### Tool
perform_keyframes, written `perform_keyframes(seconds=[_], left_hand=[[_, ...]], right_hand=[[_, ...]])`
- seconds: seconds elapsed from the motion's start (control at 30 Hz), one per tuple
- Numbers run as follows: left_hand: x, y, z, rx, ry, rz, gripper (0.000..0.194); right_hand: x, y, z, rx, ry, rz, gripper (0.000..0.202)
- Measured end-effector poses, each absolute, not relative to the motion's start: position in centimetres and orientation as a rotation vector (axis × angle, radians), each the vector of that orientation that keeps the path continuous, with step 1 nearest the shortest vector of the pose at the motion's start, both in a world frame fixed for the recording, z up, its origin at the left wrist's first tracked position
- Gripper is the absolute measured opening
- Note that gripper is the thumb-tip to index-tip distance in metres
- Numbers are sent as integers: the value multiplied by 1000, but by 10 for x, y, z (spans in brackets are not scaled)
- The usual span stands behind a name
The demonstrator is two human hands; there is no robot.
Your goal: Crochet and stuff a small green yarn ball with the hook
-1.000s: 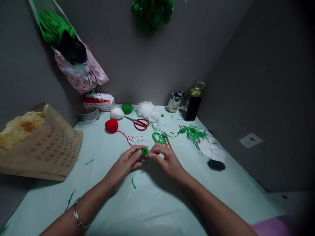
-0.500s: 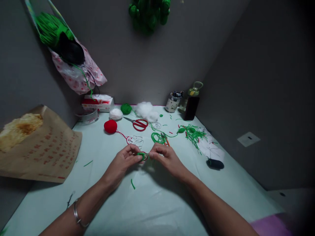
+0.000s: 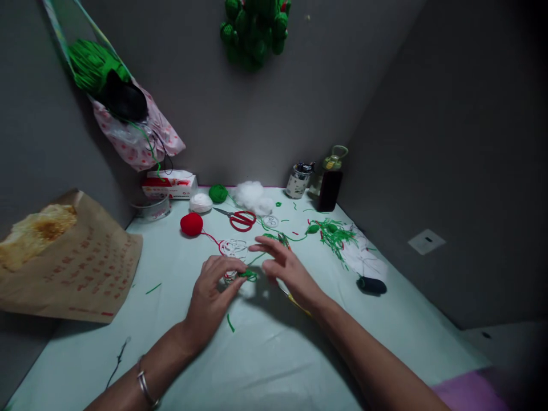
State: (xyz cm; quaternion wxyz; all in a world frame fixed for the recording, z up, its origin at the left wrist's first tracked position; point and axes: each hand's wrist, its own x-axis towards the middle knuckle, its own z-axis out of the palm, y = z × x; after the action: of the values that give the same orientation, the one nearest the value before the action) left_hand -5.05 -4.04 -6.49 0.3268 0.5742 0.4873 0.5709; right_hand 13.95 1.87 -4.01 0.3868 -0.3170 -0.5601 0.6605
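Note:
My left hand (image 3: 216, 288) pinches a small green yarn piece (image 3: 249, 275) between thumb and fingers. From it a green strand runs up to the right, towards my right hand (image 3: 289, 271). That hand is raised just beside the piece, fingers stretched out and apart. Below its palm shows a thin hook with a yellow handle (image 3: 299, 305); whether it lies on the table or rests against the hand I cannot tell. Behind the hands are loose white yarn loops (image 3: 234, 246), joined by a red strand to a red yarn ball (image 3: 191, 224). Red-handled scissors (image 3: 242, 221) lie farther back.
White (image 3: 201, 202) and green yarn balls (image 3: 218, 193) and white stuffing (image 3: 253, 197) line the back. To the right are green yarn scraps (image 3: 338, 235), a dark roll (image 3: 371, 285), a phone (image 3: 330, 191) and a pen cup (image 3: 298, 184). A paper bag (image 3: 98, 262) stands left.
My right hand has let go of the green piece, opened its fingers and lifted away. The yellow-handled hook has come into view under it. My left hand still pinches the piece.

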Motion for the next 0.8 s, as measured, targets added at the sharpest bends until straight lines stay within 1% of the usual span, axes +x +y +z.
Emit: perform_keyframes(seconds=[0.07,0.13,0.17,0.27,0.33,0.43,0.47,0.53,0.6,0.63,0.73,0.8], left_hand=[[-50,-44,-66,1581,1238,1548,7],[-52,-45,-66,1592,1235,1604,9],[-52,-45,-67,1575,1246,1630,10],[-55,-42,-68,1465,1293,1661,8],[-56,-38,-67,1364,1308,1615,8],[-56,-32,-66,1230,1292,1484,14],[-56,-30,-66,1199,1277,1440,16],[-54,-28,-66,1155,1243,1367,18],[-52,-28,-66,1128,1210,1321,20],[-51,-28,-66,1120,1195,1310,22],[-48,-29,-67,1108,1163,1324,25],[-48,-30,-67,1118,1152,1344,23]], right_hand=[[133,14,-46,-725,-1554,1843,56],[130,12,-51,-695,-1680,1914,47],[130,13,-52,-721,-1737,1864,43],[134,18,-52,-838,-1815,1568,39],[139,22,-48,-866,-1811,1397,34],[144,23,-41,-816,-1737,1203,26],[145,23,-40,-768,-1680,1218,27],[144,21,-39,-679,-1525,1407,30],[141,20,-41,-701,-1396,1596,30],[140,19,-42,-766,-1385,1618,27],[136,17,-45,-959,-1615,1446,24],[134,15,-45,-972,-1811,1380,17]])
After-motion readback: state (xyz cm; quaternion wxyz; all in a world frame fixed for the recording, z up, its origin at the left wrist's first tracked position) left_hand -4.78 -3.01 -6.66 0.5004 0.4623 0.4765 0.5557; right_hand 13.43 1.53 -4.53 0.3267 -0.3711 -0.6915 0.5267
